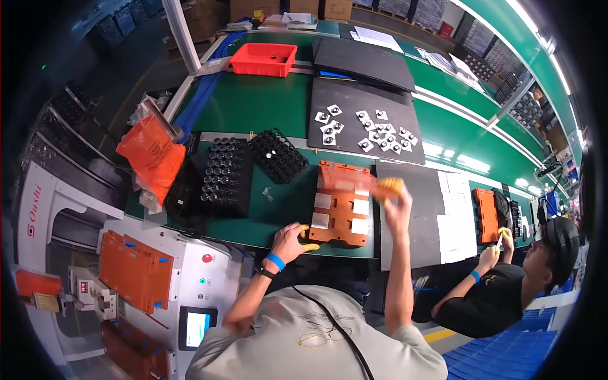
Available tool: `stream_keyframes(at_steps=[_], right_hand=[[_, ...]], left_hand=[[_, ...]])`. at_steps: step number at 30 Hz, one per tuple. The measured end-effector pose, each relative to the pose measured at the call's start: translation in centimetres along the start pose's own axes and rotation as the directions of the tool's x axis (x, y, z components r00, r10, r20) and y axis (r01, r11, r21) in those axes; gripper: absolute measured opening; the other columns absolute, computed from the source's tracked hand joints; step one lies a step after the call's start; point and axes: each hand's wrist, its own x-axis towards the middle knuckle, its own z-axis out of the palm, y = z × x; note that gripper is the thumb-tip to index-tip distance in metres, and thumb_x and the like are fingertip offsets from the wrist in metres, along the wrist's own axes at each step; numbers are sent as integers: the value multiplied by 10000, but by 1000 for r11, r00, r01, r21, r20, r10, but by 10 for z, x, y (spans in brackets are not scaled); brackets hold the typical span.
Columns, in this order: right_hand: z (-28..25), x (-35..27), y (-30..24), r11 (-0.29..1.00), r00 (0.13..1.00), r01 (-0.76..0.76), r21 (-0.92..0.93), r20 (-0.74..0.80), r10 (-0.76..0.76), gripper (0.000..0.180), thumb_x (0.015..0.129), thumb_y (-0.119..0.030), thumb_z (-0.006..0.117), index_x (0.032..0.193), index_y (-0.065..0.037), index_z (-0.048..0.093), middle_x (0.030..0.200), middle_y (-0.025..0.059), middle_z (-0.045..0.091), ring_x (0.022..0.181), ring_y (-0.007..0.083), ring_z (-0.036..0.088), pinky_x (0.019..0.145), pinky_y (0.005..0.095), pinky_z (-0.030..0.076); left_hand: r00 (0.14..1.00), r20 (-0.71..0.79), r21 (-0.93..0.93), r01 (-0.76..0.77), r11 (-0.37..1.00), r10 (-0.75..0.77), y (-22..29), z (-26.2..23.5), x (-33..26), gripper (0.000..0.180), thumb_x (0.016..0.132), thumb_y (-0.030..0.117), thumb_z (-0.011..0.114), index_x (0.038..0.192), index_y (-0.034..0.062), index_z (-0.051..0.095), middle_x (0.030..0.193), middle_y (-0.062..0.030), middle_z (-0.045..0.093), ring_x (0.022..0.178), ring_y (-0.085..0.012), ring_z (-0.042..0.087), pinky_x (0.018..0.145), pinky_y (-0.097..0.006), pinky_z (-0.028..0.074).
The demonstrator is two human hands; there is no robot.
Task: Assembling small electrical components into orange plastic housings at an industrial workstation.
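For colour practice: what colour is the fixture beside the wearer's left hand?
The fixture is orange, best seen in the head view.

Orange fixture (341, 216), rectangular, flat on green table (253, 229)

The upper garment is a pale grey-green short-sleeved shirt (266, 351). A black cord (329, 316) runs diagonally across the shirt, over a glasses-shaped outline print (310, 340). Forward of the shirt, the left wrist carries a blue band (275, 261) and black band (266, 273); yellow covers (310, 247) fit fingers of the left hand (289, 244).
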Motion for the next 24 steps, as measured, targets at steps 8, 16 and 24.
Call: stream_keyframes(at_steps=[8,16,24], right_hand=[[15,-160,-26,931,987,-157,-329,-16,161,491,783,-85,802,1244,-51,638,1342,165,586,1283,369,520,1075,447,430],[55,-192,-4,188,734,-521,832,324,597,533,1019,-477,495,1333,-50,555,1315,167,611,1189,333,620,1001,469,521],[45,-164,44,-26,638,-464,886,354,684,357,904,-234,706,1186,-25,644,1206,130,672,1108,293,641,955,468,534]], left_hand=[[995,-99,-43,-13,999,9,-6,10,4,477,607,315,922,919,21,714,810,-69,626,762,-284,624,677,-395,498],[981,-92,-457,113,882,-173,31,-2,-1,408,655,279,930,843,-4,703,684,-52,592,590,-150,521,548,-326,439],[948,-43,-562,239,792,-317,55,-20,-66,370,795,276,841,1015,23,686,994,-81,664,763,-195,636,647,-320,498]])
